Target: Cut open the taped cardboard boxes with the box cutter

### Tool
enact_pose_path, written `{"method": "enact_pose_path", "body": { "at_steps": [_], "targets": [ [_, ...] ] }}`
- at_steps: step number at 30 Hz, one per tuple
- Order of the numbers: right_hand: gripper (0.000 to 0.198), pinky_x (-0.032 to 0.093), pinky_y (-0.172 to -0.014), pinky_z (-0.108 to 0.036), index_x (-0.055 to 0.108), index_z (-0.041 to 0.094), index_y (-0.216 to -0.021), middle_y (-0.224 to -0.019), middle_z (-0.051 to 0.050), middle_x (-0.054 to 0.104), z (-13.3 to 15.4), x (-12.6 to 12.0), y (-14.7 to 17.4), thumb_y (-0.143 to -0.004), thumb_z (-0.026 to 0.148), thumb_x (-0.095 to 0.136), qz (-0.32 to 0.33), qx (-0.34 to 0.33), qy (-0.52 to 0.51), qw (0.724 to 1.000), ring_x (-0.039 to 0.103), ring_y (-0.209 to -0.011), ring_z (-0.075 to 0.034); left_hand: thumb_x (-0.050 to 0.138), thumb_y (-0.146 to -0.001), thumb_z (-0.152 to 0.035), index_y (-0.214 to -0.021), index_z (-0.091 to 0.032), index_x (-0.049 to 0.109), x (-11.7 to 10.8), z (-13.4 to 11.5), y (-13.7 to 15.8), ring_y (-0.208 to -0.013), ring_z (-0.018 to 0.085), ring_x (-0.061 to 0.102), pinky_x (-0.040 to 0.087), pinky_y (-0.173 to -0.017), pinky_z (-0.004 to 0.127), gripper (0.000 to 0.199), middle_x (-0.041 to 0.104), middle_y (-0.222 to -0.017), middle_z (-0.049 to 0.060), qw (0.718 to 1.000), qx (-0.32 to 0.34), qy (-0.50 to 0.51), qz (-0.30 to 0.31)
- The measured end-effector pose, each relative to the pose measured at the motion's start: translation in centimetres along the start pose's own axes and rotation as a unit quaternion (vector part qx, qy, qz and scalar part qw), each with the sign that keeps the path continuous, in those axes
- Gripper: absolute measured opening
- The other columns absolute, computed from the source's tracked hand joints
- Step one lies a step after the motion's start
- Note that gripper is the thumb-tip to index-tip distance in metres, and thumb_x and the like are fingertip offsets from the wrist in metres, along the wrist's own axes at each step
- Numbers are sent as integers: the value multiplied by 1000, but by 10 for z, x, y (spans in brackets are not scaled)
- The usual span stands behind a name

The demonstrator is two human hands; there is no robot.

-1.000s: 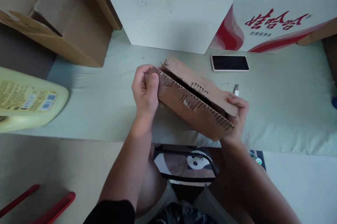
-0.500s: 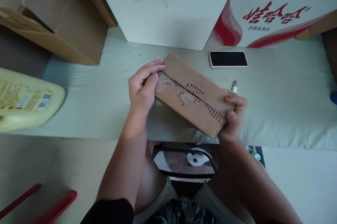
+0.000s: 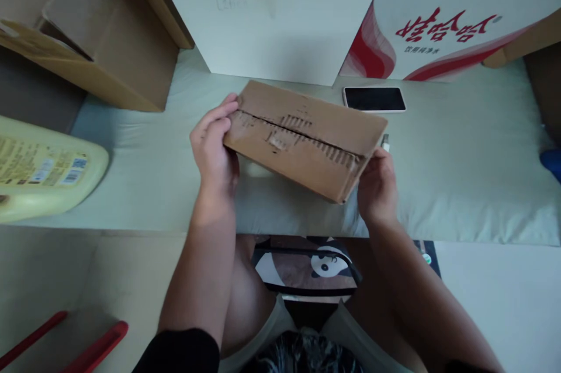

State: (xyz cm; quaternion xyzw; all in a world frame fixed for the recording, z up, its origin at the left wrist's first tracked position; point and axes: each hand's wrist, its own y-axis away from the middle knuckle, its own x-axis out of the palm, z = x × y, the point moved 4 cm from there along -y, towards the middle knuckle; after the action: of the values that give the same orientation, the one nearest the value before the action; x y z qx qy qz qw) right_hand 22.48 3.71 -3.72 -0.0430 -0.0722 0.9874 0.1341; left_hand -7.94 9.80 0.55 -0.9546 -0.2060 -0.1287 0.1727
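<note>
Left hand [image 3: 214, 148] grips cardboard box [image 3: 303, 142] by its left end, frame centre; right hand [image 3: 378, 187] at right end, fingers half-hidden, grip unclear.

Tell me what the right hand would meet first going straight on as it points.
Likely the cardboard box: the right hand is angled toward its end, fingers at the edge. Depth is unclear; the white plug lies just beyond.
</note>
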Motion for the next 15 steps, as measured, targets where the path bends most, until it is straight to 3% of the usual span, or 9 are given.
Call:
{"method": "enact_pose_path", "body": {
  "at_steps": [2,5,8,10,12,15],
  "targets": [
    [56,56,-106,-53,58,29,-122,-124,-13,70,-3,5,2,-94,73,37,66,35,-1,997,69,-122,-32,71,-83,-31,-84,-26,80,-5,5,-4,-125,29,70,41,-128,56,10,84,-106,-5,999,-17,38,-20],
    [61,54,-110,-54,60,29,-130,-132,-13,70,0,8,10,-94,74,39,134,31,-18,990,67,-127,-33,72,-78,-33,-79,-27,74,-8,7,-8,-123,29,69,42,-126,57,7,84,-98,-6,998,-42,41,-28],
    [61,61,-86,-46,56,32,-141,-139,-11,67,2,6,14,-92,67,45,140,15,-53,989,71,-107,-29,70,-72,-28,-76,-26,72,-10,5,-10,-121,29,68,41,-128,58,5,82,-95,-4,998,-38,40,-41],
    [58,59,-74,-41,55,35,-143,-136,-8,68,2,6,13,-90,58,50,145,22,-102,984,70,-90,-25,67,-68,-25,-73,-26,72,-10,3,-11,-117,29,69,41,-128,58,7,80,-93,-1,996,-38,47,-68],
    [55,59,-76,-39,57,37,-140,-135,-5,68,3,8,12,-86,47,57,140,37,-147,979,69,-91,-23,62,-68,-23,-73,-24,72,-11,2,-11,-112,27,70,46,-124,54,11,79,-93,2,991,-60,52,-107],
    [55,61,-90,-41,58,39,-138,-142,-3,66,10,13,16,-83,35,67,133,55,-162,976,70,-108,-23,56,-71,-22,-78,-19,72,-12,4,-9,-106,24,71,54,-111,44,18,79,-95,6,983,-107,46,-139]
  ]
}}
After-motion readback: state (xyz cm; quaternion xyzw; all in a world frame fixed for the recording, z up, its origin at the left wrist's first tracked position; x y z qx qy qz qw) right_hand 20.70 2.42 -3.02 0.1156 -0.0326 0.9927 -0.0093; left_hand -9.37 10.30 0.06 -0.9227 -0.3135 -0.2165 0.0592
